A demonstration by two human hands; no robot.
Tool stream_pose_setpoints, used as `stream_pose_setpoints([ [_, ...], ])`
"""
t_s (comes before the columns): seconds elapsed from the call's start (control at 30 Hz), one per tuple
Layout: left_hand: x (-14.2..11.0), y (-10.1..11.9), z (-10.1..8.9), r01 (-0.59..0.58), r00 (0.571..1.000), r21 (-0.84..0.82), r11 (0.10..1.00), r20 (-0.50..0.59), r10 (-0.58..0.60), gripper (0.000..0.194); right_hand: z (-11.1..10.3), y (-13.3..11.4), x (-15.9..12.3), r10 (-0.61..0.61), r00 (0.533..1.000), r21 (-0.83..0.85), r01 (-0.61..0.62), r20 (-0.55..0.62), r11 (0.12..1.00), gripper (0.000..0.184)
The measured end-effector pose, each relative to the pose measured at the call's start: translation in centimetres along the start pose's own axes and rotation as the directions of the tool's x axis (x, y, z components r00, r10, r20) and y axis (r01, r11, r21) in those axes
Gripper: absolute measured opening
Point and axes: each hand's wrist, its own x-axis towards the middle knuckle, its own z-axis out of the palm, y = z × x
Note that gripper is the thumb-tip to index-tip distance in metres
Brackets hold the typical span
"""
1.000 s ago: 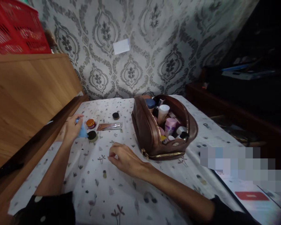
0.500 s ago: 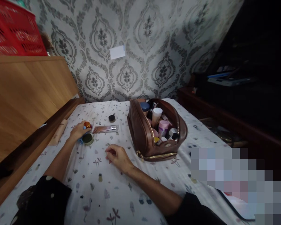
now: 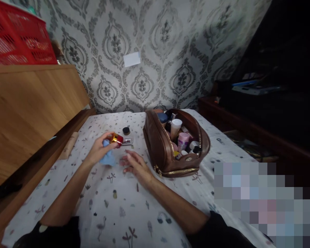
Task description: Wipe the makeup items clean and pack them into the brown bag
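My left hand is closed around a small red-and-gold jar, held up over the bed. A light blue cloth hangs from the same hand, below the jar. My right hand is open and slightly blurred, fingers apart and pointing toward the cloth, with nothing in it. Behind the jar lies a cosmetic tube, partly covered. A small black-lidded pot stands farther back. To the right, a brown makeup bag is unzipped and full of bottles and tubes.
A beige tube lies at the left edge of the patterned sheet, beside a wooden panel. A red basket stands on top of the panel. Patterned wallpaper covers the wall behind. The lower right is pixelated.
My left hand has lifted the red-and-gold jar and blue cloth up and to the right. My right hand has spread its fingers. The dark green-lidded pot is now hidden from sight.
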Motion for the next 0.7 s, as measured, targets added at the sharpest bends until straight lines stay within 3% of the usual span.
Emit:
stream_pose_setpoints([
  [0.1, -1.9, 1.3, 2.5, -0.039, 0.988, -0.055, 0.998, 0.145, 0.046, 0.059, -0.1, -0.6, 0.0, 0.071, 0.997, 0.17, -0.077, 0.041, 0.982, 0.06],
  [0.2, -2.9, 1.2, 3.7, -0.095, 0.987, -0.022, 0.995, 0.131, 0.097, 0.055, -0.5, -1.0, 0.2, 0.108, 0.993, 0.237, -0.118, 0.055, 0.964, 0.05],
  [0.3, -3.2, 0.3, 3.5, -0.079, 0.992, -0.021, 0.997, 0.102, 0.081, 0.056, -0.7, -1.0, 0.4, 0.125, 0.992, 0.259, -0.128, 0.028, 0.957, 0.044],
  [0.37, -3.4, -0.1, 3.1, -0.036, 0.999, -0.031, 0.999, 0.037, 0.037, 0.053, -0.7, -1.0, 0.3, 0.13, 0.991, 0.267, -0.13, 0.017, 0.955, 0.043],
  [0.47, -3.9, -0.3, 3.0, 0.013, 0.978, -0.056, 0.998, -0.205, -0.024, 0.046, -0.5, -1.0, 0.1, 0.132, 0.991, 0.262, -0.128, 0.001, 0.957, 0.044],
  [0.53, -4.4, 0.0, 3.3, -0.028, 0.936, -0.043, 0.999, -0.353, 0.011, 0.044, -0.4, -0.8, 0.0, 0.124, 0.992, 0.219, -0.12, -0.002, 0.968, 0.043],
  [0.57, -4.6, 0.2, 3.6, -0.075, 0.927, -0.014, 0.997, -0.369, 0.064, 0.042, -0.3, -0.8, -0.1, 0.118, 0.993, 0.192, -0.116, -0.001, 0.975, 0.042],
  [0.63, -4.9, 0.5, 4.2, -0.201, 0.943, 0.069, 0.977, -0.255, 0.212, 0.039, -0.3, -0.5, -0.1, 0.105, 0.995, 0.15, -0.104, 0.0, 0.983, 0.04],
  [0.7, -5.2, 0.6, 4.7, -0.315, 0.946, 0.13, 0.94, -0.037, 0.322, 0.035, -0.2, -0.2, -0.1, 0.093, 0.996, 0.121, -0.093, 0.004, 0.988, 0.04],
])
